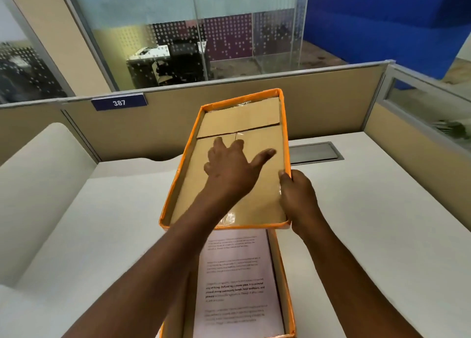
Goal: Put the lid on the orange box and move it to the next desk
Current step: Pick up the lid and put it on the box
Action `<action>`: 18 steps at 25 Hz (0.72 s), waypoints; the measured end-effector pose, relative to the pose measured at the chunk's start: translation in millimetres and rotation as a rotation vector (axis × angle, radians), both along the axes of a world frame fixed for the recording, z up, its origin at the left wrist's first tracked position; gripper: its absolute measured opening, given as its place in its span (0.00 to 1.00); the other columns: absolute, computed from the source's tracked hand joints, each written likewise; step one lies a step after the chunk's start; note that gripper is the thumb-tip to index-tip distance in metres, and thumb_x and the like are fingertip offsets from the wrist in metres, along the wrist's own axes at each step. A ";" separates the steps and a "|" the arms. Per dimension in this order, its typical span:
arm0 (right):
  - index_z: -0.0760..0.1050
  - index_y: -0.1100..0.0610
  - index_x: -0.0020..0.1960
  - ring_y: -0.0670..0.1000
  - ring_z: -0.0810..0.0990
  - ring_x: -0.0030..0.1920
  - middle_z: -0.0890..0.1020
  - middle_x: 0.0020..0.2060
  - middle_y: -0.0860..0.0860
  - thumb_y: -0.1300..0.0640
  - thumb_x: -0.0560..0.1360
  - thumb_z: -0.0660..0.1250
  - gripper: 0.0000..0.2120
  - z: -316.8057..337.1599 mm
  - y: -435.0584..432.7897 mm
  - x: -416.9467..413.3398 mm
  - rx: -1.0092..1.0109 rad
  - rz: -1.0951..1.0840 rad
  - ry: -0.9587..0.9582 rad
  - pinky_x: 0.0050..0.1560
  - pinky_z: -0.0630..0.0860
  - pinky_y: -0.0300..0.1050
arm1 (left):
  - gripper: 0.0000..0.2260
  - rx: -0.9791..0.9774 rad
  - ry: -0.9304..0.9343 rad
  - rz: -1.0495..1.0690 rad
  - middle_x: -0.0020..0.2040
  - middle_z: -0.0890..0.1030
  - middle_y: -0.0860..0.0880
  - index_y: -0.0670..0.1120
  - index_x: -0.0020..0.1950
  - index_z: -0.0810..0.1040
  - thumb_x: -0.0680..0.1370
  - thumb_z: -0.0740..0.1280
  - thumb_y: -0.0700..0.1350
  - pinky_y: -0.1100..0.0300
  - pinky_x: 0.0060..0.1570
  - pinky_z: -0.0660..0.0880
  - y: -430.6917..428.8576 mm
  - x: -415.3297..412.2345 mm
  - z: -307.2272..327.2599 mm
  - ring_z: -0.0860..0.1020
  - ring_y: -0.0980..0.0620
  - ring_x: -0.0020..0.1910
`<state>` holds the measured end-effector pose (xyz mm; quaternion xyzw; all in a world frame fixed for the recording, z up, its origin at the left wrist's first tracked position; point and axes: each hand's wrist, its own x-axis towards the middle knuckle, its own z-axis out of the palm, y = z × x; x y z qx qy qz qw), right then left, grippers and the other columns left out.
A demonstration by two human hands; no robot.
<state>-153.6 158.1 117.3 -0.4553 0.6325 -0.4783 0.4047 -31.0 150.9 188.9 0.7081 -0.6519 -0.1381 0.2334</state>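
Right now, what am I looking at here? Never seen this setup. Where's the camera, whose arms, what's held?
There is no machine: one wide-angle camera sits on a person's head and looks forward and down, so the two bare arms are the wearer's own. The right hand grips the right edge of the lid, an orange tray shape turned brown inside up. The left hand is spread flat over that inside. Below the lid, on the white desk, stands the open orange box with a printed sheet in it. So the lid is not on yet. The partition behind carries a plate reading 387.
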 end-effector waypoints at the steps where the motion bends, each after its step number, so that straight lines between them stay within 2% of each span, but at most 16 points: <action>1: 0.71 0.56 0.58 0.45 0.73 0.40 0.75 0.40 0.44 0.49 0.80 0.55 0.14 8.6 -1.0 2.1 -0.038 -0.001 -0.019 0.34 0.66 0.37 | 0.36 0.105 0.107 -0.025 0.76 0.60 0.41 0.49 0.73 0.64 0.72 0.60 0.68 0.39 0.68 0.64 -4.2 -18.1 6.2 0.60 0.39 0.74; 2: 0.71 0.56 0.60 0.44 0.73 0.40 0.74 0.40 0.43 0.50 0.79 0.55 0.14 16.0 -2.2 3.9 -0.072 0.012 -0.038 0.34 0.66 0.36 | 0.36 0.157 0.210 -0.044 0.76 0.61 0.42 0.49 0.74 0.62 0.72 0.61 0.68 0.40 0.68 0.65 -8.6 -31.3 10.7 0.62 0.39 0.73; 4: 0.69 0.56 0.63 0.44 0.73 0.41 0.75 0.44 0.43 0.52 0.79 0.57 0.15 27.9 -1.8 8.1 -0.145 0.062 -0.048 0.36 0.68 0.32 | 0.35 0.140 0.396 -0.070 0.76 0.64 0.45 0.50 0.75 0.61 0.73 0.63 0.64 0.48 0.66 0.69 -15.2 -41.4 16.4 0.65 0.42 0.72; 5: 0.70 0.55 0.63 0.43 0.74 0.41 0.75 0.44 0.43 0.53 0.79 0.58 0.14 33.7 -0.2 9.0 -0.192 0.091 -0.030 0.37 0.68 0.31 | 0.34 0.114 0.473 -0.071 0.76 0.65 0.46 0.50 0.76 0.60 0.73 0.65 0.62 0.54 0.61 0.72 -16.7 -41.7 19.9 0.68 0.44 0.71; 6: 0.71 0.55 0.61 0.42 0.75 0.40 0.75 0.43 0.42 0.53 0.78 0.59 0.13 38.6 1.1 9.6 -0.251 0.117 -0.007 0.38 0.69 0.31 | 0.34 0.090 0.540 -0.067 0.75 0.65 0.47 0.51 0.76 0.60 0.73 0.68 0.59 0.61 0.52 0.75 -17.6 -39.8 23.9 0.73 0.47 0.66; 8: 0.73 0.55 0.56 0.43 0.77 0.39 0.76 0.38 0.43 0.54 0.77 0.61 0.09 48.8 3.7 11.0 -0.381 0.182 0.030 0.38 0.71 0.33 | 0.34 0.059 0.654 -0.059 0.70 0.72 0.45 0.52 0.75 0.61 0.73 0.71 0.52 0.69 0.32 0.76 -17.8 -33.7 34.9 0.81 0.55 0.47; 9: 0.74 0.55 0.52 0.45 0.77 0.38 0.77 0.37 0.45 0.54 0.76 0.62 0.07 54.3 5.3 12.4 -0.441 0.220 0.058 0.37 0.72 0.35 | 0.33 0.037 0.712 -0.046 0.65 0.76 0.44 0.52 0.74 0.62 0.72 0.72 0.49 0.68 0.28 0.76 -17.5 -29.3 40.6 0.81 0.56 0.39; 11: 0.74 0.56 0.49 0.49 0.77 0.36 0.77 0.36 0.50 0.52 0.74 0.63 0.08 64.8 8.2 17.7 -0.535 0.287 0.112 0.35 0.75 0.40 | 0.32 -0.016 0.829 0.017 0.51 0.80 0.45 0.51 0.73 0.64 0.72 0.73 0.45 0.63 0.28 0.78 -12.9 -18.0 51.2 0.82 0.54 0.32; 13: 0.74 0.57 0.51 0.50 0.77 0.38 0.77 0.37 0.53 0.49 0.71 0.64 0.13 73.0 9.7 23.5 -0.592 0.361 0.137 0.37 0.78 0.45 | 0.31 -0.054 0.885 0.074 0.46 0.79 0.46 0.52 0.71 0.65 0.72 0.73 0.43 0.60 0.29 0.79 -5.1 -6.2 59.7 0.83 0.51 0.34; 15: 0.75 0.57 0.56 0.52 0.79 0.41 0.78 0.41 0.54 0.46 0.70 0.65 0.19 76.1 8.4 26.0 -0.609 0.477 0.151 0.41 0.80 0.47 | 0.29 -0.054 0.855 0.081 0.49 0.78 0.47 0.52 0.71 0.66 0.72 0.73 0.44 0.59 0.29 0.80 6.0 5.1 66.0 0.83 0.48 0.40; 16: 0.75 0.57 0.58 0.53 0.80 0.43 0.79 0.44 0.55 0.45 0.71 0.64 0.21 76.1 6.7 25.3 -0.588 0.551 0.090 0.42 0.80 0.48 | 0.28 -0.053 0.827 0.080 0.51 0.78 0.47 0.52 0.70 0.66 0.73 0.72 0.44 0.58 0.30 0.80 10.9 12.4 68.3 0.82 0.48 0.43; 18: 0.77 0.57 0.57 0.53 0.83 0.45 0.83 0.46 0.56 0.43 0.73 0.61 0.22 71.3 0.7 23.4 -0.478 0.628 -0.161 0.44 0.81 0.47 | 0.25 -0.045 0.760 0.105 0.54 0.77 0.49 0.51 0.71 0.66 0.75 0.69 0.45 0.61 0.30 0.79 18.8 32.7 69.9 0.80 0.50 0.46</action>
